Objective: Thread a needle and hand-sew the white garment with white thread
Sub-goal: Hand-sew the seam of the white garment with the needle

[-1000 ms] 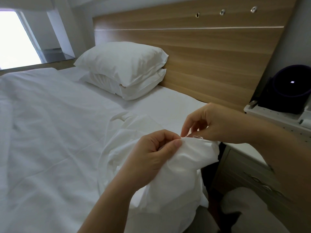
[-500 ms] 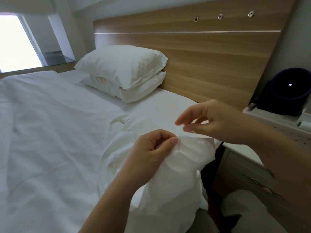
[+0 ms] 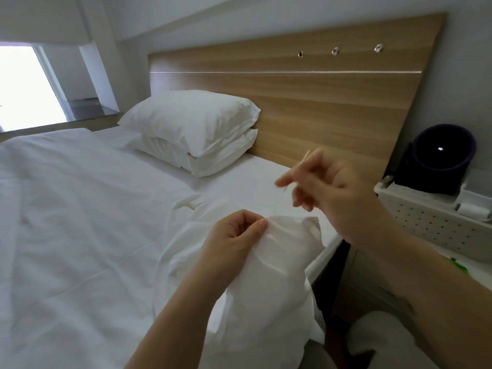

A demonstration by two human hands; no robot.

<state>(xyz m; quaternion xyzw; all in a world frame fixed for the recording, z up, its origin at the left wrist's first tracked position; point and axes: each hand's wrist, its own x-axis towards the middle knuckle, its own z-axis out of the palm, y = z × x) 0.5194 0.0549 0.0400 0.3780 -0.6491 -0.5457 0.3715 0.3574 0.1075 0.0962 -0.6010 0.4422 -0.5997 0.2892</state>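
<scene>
So, the bed (image 3: 80, 235) is taking up most of the view, with the white garment (image 3: 266, 283) lying bunched at its near right edge and spilling down toward the person's lap. Beyond the garment the wooden headboard (image 3: 319, 107) is running across the back, and two stacked pillows (image 3: 191, 123) are sitting beyond and left of it. Right of the garment, a white basket with holes (image 3: 431, 227) is sitting. A dark round thing (image 3: 442, 155) is standing at the basket's far end, though I can't tell if it's inside or just behind. A white roll (image 3: 474, 210) that looks like a thread spool is lying at the basket's right end.

The left hand (image 3: 234, 237) is sitting right on top of the garment, fingers curled, thumb and forefinger pinching a fold at the top. The right hand (image 3: 327, 187) is hovering above and right of the garment, clear of the cloth. Its thumb and forefinger are pinching the needle (image 3: 304, 158) while the other fingers are hanging loose. It's blurry, but the needle is slanting, one end pointing up toward the headboard and the other down-left toward the pinched fold. Thread is white on white, so I'm not seeing it. My guess: a stitch is getting pulled through, and next the right hand is going to have to bring the needle down-left to that fold while the left is steadying the cloth.
</scene>
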